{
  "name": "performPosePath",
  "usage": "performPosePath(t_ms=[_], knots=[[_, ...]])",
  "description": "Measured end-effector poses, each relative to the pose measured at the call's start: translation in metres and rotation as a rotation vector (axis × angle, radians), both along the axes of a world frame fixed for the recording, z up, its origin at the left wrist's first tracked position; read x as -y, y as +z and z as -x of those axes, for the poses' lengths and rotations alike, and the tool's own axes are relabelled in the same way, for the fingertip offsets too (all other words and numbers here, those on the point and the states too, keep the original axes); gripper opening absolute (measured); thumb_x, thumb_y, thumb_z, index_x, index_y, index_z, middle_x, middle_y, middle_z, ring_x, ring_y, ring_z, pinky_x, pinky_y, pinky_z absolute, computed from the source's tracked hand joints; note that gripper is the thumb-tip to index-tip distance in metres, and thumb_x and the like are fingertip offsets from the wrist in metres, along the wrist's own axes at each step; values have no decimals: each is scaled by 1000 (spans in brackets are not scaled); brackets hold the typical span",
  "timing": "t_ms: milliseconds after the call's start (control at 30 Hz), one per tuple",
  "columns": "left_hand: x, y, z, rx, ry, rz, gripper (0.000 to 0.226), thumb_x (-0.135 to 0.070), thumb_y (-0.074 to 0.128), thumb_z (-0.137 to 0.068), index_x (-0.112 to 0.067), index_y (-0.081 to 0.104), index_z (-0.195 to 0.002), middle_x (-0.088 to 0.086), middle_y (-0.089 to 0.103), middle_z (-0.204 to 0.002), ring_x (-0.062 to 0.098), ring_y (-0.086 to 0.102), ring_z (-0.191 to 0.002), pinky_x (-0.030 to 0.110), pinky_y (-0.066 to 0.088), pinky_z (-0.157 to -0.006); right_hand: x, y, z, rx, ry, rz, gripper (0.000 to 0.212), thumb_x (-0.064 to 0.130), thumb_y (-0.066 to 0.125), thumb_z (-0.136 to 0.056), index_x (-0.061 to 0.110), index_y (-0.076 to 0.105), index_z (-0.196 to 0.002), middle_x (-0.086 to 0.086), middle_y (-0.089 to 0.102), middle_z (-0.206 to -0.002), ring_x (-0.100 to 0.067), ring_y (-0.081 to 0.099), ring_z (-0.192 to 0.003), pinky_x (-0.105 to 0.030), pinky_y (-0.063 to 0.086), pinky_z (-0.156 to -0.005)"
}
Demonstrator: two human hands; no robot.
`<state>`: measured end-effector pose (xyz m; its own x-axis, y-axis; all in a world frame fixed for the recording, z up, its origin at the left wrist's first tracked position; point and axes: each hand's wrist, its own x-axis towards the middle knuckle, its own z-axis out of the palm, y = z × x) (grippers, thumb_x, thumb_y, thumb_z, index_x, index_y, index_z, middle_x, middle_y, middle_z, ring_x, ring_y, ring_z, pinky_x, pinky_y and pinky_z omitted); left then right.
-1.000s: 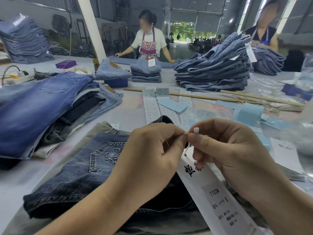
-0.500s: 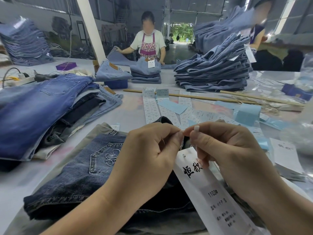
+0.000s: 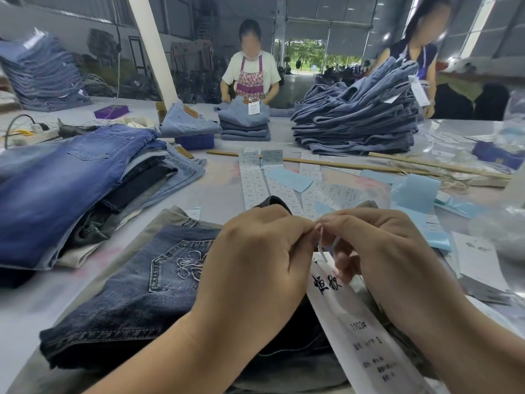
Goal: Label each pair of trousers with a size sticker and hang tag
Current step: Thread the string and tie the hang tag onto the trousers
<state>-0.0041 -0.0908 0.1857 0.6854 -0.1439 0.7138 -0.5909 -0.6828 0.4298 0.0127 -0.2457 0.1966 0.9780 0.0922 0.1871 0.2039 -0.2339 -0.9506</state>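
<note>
The table [image 3: 221, 189] carries many things. Near its far edge stands a high stack of blue-grey trousers [image 3: 355, 120], and at the left edge lies a pile of folded jeans [image 3: 71, 177]. At the near edge, in the middle, lies the dark denim trousers [image 3: 136, 291] with a stitched back pocket facing up. In the middle of the table are strips of size stickers [image 3: 252, 180] and light blue papers [image 3: 414, 191]. A white hang tag [image 3: 349, 322] with printed text lies across the trousers, toward the near right. The left hand [image 3: 255, 265] and the right hand [image 3: 389, 260] meet above the top of the tag, fingers curled, and both pinch its thin white string [image 3: 320, 243].
</note>
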Motion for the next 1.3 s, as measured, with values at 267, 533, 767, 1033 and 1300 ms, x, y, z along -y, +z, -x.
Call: performPosePath(t_ms=[267,533,767,1033,1300], knots=[[4,-3,-1,137,166,-174,16,-20,63,-88,-14,73,-77,-1,60,-68,25,56,-65,42,49,-61,-7,1,7,74,4,56,46,29,61,-90,-16,56,-79,-32,37,-60,-23,33,-53,-33,29,-50],[1,-7,-3,196,156,-227,18,-19,58,-89,-14,72,-79,-1,63,-72,25,56,-66,43,48,-64,-9,4,8,93,25,157,48,36,49,-78,-11,47,-66,-30,40,-62,-20,35,-51,-28,28,-46],[-4,-7,-6,98,55,-160,19,-19,58,-89,-13,72,-78,-2,63,-71,22,57,-66,39,49,-61,-6,4,7,47,10,190,32,30,59,-81,1,64,-68,-6,50,-51,-14,45,-47,-26,37,-45],[-6,-4,-7,-139,-92,35,17,-25,59,-86,-22,76,-83,-6,61,-69,12,58,-67,36,46,-57,0,10,5,256,58,293,15,16,68,-81,29,73,-77,5,68,-61,-8,59,-51,-30,51,-52],[-10,0,-4,-240,-150,84,20,-34,58,-88,-25,76,-84,-4,63,-70,13,60,-73,37,45,-62,5,12,-3,17,235,-78,12,11,67,-67,11,77,-74,-16,66,-60,-16,57,-46,-25,46,-46]])
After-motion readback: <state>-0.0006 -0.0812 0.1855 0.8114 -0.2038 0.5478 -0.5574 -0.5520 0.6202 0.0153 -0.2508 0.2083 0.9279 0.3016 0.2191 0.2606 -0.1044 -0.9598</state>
